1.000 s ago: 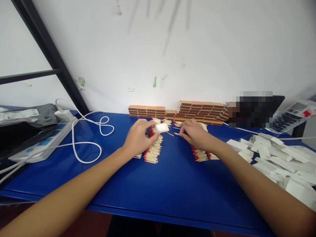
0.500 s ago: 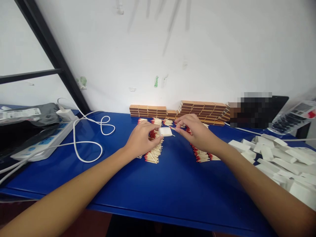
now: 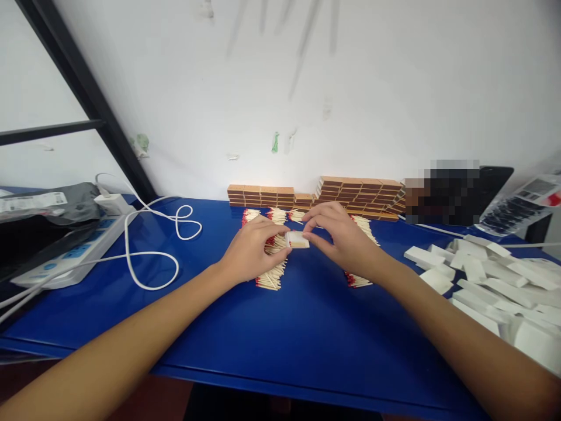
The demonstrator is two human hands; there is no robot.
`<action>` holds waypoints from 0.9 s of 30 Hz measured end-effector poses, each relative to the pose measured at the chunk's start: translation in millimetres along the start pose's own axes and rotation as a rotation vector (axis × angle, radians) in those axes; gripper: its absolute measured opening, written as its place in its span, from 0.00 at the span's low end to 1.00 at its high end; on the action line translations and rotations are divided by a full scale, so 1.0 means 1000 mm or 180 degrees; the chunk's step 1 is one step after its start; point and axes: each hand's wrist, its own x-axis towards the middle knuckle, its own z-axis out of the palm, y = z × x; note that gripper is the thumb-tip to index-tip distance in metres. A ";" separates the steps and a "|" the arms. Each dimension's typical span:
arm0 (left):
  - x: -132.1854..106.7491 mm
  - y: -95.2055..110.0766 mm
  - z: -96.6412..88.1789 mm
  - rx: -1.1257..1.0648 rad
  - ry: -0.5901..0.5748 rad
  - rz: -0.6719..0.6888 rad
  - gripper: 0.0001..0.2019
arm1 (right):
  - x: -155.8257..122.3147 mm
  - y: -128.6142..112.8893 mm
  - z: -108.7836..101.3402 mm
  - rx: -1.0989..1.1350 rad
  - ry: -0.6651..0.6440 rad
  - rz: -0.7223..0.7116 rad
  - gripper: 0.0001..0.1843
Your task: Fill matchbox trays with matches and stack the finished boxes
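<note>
My left hand (image 3: 250,248) pinches the left end of a small white matchbox tray (image 3: 298,240) between thumb and fingers, above the blue table. At the tray's right end, the thumb and fingertips of my right hand (image 3: 342,231) are closed against it. A few red match heads show near the tray's left end. Below and beside my left hand lies a pile of red-tipped matches (image 3: 272,275). Another match pile (image 3: 359,280) is partly covered by my right hand and forearm. Smaller bundles of matches (image 3: 296,216) lie in a row behind.
Brown matchboxes (image 3: 359,190) are stacked along the wall, with a lower stack (image 3: 262,196) to the left. Many white trays (image 3: 486,275) heap up at right. A white power strip (image 3: 72,254) and looping cable (image 3: 128,234) occupy the left. A dark device (image 3: 495,187) leans at the back right.
My right fingers have moved left onto the right end of the tray. The match that stuck out past the tray no longer shows there. The view has shifted slightly.
</note>
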 end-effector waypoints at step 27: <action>0.002 -0.002 -0.003 0.0313 0.0480 -0.0482 0.15 | -0.007 0.033 0.000 -0.0524 -0.0009 0.0553 0.09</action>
